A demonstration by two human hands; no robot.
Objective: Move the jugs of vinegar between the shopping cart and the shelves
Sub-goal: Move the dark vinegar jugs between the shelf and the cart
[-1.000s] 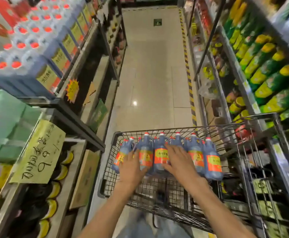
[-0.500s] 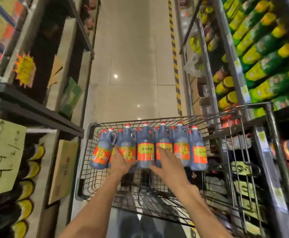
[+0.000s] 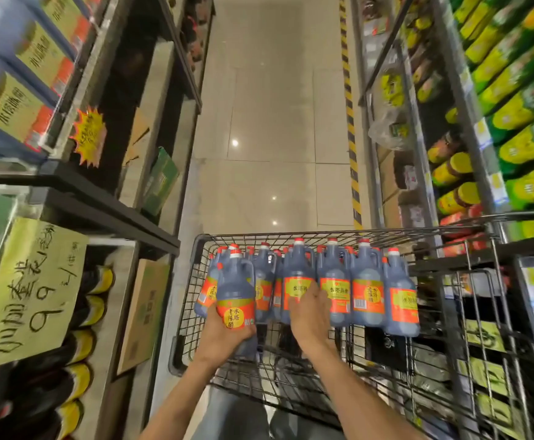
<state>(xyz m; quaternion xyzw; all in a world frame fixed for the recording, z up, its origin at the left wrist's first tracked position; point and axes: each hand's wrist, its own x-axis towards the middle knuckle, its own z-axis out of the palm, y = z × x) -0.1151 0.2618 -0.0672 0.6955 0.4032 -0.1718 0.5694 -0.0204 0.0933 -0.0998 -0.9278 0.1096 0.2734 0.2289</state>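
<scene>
Store aisle, tiled floor [image 3: 269, 122], shelving on both sides. Black wire shopping cart [image 3: 192, 300] stands in the aisle directly ahead of the person.

Vinegar jugs in the cart: dark liquid, red caps, orange-red labels with a yellow patch. Front row along the far end of the basket reads five upright jugs [image 3: 367, 290] standing side by side, touching. More red caps show behind them, a second row, but blur and overlap keep me from a firm count; perhaps five or six more.

One further jug, the held jug [image 3: 236, 300], is raised in front of the row's left end, upright. Left hand [image 3: 219, 336] grips it round the lower body, fingers curled under the label.

Right hand [image 3: 307, 312] is pressed against the lower part of the row jug [image 3: 297, 281] second from the cart's left, fingers wrapped round it.

Left shelving [image 3: 107, 211]: two shelf boards in view. Upper one carries blue cases with yellow labels and a yellow starburst tag [image 3: 88, 136]. Below hangs one handwritten yellow price sign [image 3: 27, 290]; beneath it a line of dark bottles with yellow caps, at least five.

Right shelves [image 3: 469, 100] hold green-and-yellow packages and yellow-lidded jars. One black-and-yellow striped floor line [image 3: 350, 122] runs along their foot.
</scene>
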